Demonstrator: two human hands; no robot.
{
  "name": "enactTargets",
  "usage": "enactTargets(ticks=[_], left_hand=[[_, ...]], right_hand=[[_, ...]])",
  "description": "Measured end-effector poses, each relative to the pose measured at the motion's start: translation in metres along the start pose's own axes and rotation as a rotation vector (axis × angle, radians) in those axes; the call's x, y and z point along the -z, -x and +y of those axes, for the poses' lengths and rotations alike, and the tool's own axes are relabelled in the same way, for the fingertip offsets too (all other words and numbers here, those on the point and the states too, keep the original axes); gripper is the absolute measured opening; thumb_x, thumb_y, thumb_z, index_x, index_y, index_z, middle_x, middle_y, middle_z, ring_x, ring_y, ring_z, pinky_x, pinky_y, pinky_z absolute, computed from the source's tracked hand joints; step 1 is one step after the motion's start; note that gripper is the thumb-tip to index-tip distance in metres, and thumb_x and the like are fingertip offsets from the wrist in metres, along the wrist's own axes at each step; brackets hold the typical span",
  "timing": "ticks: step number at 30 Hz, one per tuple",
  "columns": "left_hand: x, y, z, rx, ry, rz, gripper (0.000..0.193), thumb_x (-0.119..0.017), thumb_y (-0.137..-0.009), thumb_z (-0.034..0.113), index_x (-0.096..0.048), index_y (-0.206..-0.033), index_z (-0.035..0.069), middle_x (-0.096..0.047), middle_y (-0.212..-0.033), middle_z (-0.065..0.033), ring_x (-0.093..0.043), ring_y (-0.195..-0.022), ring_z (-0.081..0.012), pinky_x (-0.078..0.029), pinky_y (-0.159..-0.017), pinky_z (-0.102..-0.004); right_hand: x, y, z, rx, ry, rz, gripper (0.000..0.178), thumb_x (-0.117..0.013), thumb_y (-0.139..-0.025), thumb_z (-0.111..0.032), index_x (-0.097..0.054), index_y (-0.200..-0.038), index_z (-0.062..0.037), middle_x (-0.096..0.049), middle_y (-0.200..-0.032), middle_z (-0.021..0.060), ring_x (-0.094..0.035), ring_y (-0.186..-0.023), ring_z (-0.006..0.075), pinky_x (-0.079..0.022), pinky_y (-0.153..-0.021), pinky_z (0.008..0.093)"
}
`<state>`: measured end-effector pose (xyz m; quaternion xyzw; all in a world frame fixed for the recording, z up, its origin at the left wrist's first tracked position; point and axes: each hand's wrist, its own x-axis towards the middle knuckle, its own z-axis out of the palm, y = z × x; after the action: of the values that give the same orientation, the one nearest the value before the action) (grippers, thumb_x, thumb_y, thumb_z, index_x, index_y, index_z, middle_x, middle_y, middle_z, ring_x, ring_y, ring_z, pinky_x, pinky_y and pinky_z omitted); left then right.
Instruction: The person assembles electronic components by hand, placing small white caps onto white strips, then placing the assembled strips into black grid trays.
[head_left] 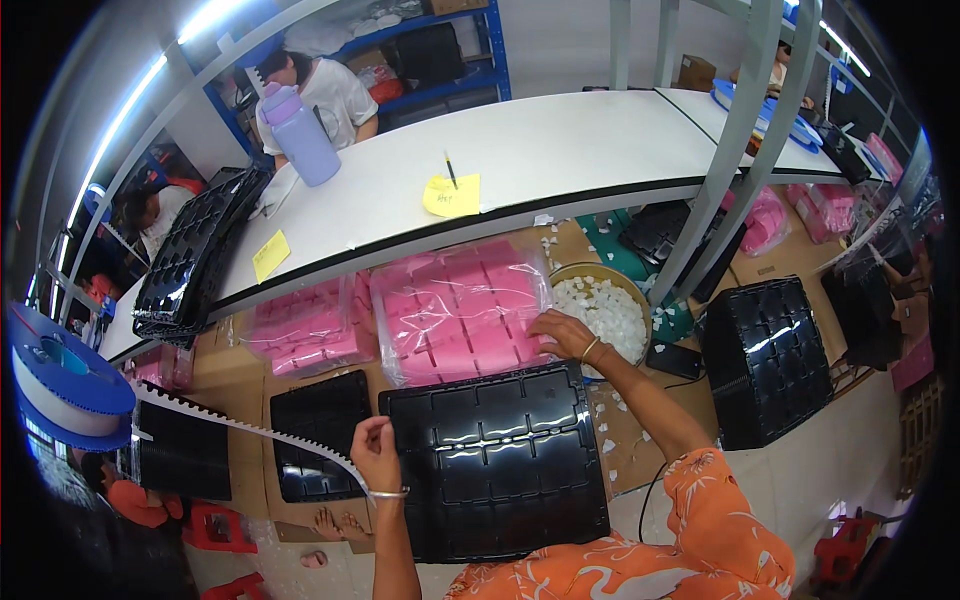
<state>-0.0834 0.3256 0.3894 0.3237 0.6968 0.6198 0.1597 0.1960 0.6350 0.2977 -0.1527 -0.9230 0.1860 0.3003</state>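
My left hand (376, 457) is raised at the left edge of a black moulded plastic tray (495, 450), its fingers curled together. Whatever they may pinch is too small to make out. A white toothed strip (290, 438) runs from a blue-flanged reel (75, 380) down to my left wrist. Farther off, my right hand (562, 335) reaches over the tray to the right edge of a pink foam block pack (460, 310) in clear plastic film. Its fingers are stretched out over the pink foam. Beside that hand stands a round tub (603, 312) full of small white pieces.
A long white bench (560, 150) crosses behind, carrying a lilac bottle (302, 140), a yellow note (452, 196) with a pen, and stacked black trays (195, 255). More black trays (765, 360) stand at right, near a dark phone (674, 360). Grey metal posts (728, 150) rise from the bench; people sit beyond.
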Motion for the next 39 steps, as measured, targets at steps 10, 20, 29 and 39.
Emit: enactTargets(ticks=[10,20,29,39], left_hand=[[-0.06,-0.015,0.003,-0.039,-0.039,-0.128,0.007,-0.065,-0.091,0.005,-0.066,-0.095,0.0,-0.065,-0.084,-0.0034,-0.061,-0.074,-0.0092,-0.048,-0.067,-0.0223],[-0.131,-0.005,0.028,0.636,0.884,-0.758,0.046,-0.06,-0.097,0.031,-0.051,-0.13,0.001,-0.06,-0.124,-0.0169,-0.061,-0.109,-0.0223,-0.049,-0.089,-0.0345],[-0.127,-0.046,-0.018,0.722,1.49,-0.106,0.07,-0.084,-0.073,0.042,-0.049,-0.126,0.012,-0.052,-0.119,-0.0068,-0.048,-0.117,-0.026,-0.033,-0.108,-0.0447],[-0.054,-0.042,-0.038,0.502,1.115,-0.076,0.026,-0.067,-0.091,0.011,-0.061,-0.116,0.007,-0.066,-0.097,-0.0036,-0.062,-0.089,-0.018,-0.05,-0.081,-0.0333]], right_hand=[[0.015,-0.035,-0.009,-0.016,-0.076,-0.007,0.01,-0.068,-0.082,-0.012,-0.064,-0.089,-0.0051,-0.062,-0.086,0.0095,-0.061,-0.083,0.0274,-0.05,-0.076,0.0364],[0.054,-0.11,-0.072,-0.267,-0.574,-0.058,0.01,-0.066,-0.089,-0.014,-0.06,-0.092,-0.0056,-0.056,-0.091,-0.0006,-0.052,-0.081,0.0091,-0.044,-0.072,0.0244],[0.099,-0.074,-0.132,-0.235,-0.77,-0.046,0.013,-0.064,-0.091,-0.015,-0.057,-0.095,-0.0047,-0.056,-0.118,0.0101,-0.055,-0.107,0.0177,-0.043,-0.097,0.0323],[0.1,-0.016,-0.17,-0.378,-0.868,-0.036,0.011,-0.068,-0.086,-0.004,-0.064,-0.096,-0.0051,-0.047,-0.134,0.0119,-0.052,-0.119,0.0197,-0.046,-0.098,0.0319]])
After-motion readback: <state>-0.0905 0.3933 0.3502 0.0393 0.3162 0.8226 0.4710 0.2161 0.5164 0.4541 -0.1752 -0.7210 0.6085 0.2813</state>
